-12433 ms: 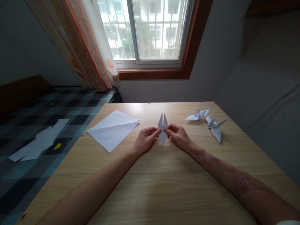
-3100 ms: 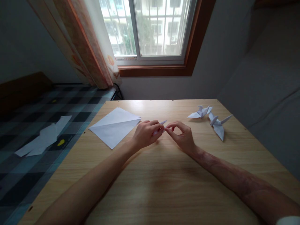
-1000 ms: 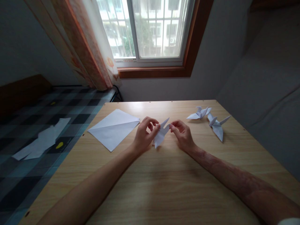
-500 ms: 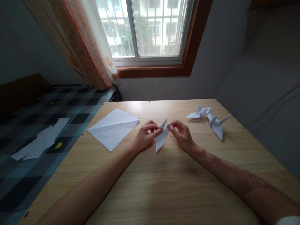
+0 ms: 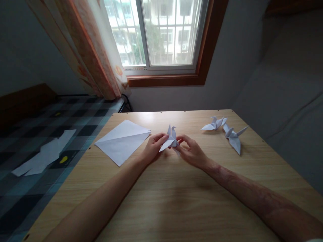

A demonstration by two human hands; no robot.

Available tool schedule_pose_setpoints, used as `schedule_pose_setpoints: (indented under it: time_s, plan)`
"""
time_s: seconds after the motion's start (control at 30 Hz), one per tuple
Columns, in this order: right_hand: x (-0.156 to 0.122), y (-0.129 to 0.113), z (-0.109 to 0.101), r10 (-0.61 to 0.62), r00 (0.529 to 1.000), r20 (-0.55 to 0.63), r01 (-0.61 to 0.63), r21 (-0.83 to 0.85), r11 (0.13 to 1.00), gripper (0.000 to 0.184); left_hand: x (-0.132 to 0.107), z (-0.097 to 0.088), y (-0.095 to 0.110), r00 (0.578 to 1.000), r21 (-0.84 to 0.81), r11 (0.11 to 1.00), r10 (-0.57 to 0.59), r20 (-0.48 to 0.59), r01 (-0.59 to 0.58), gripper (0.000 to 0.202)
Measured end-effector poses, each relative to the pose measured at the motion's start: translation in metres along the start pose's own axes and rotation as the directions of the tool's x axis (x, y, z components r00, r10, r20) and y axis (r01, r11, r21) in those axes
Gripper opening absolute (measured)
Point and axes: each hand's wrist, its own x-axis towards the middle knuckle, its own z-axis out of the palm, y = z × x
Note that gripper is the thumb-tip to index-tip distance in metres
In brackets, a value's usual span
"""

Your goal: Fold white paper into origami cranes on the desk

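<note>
A white paper crane (image 5: 171, 141) is between my two hands over the middle of the table, its tail and bent head pointing up and one wing spread toward me. My left hand (image 5: 155, 144) pinches it from the left, thumb on top. From the right, my right hand (image 5: 189, 149) grips its lower side, with the fingertips partly hidden behind the paper. Two finished paper cranes, one farther back (image 5: 214, 124) and one nearer (image 5: 233, 136), rest to the right of my hands. Left of my hands lies a white paper square (image 5: 122, 143) with a diagonal crease or fold.
The wooden table (image 5: 161, 201) fills the foreground. On its left stands a bed (image 5: 15, 201) with a checked cover and white paper scraps (image 5: 46, 153) on it. Behind are a window (image 5: 171, 40), an orange patterned curtain (image 5: 88, 50) and a wall.
The crane has been turned, so its head and tail now point up and a wing faces me. My right hand has shifted from a tip of the paper to its lower right side.
</note>
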Motion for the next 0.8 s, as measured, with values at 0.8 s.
schedule_pose_setpoints:
  time_s: [0.8]
  plan:
    - [0.008, 0.019, -0.033, -0.297, 0.952, 0.075, 0.305, -0.305, 0.902, 0.009, -0.003, -0.011, -0.007, 0.767, 0.656, 0.454, 0.557, 0.319, -0.603, 0.013]
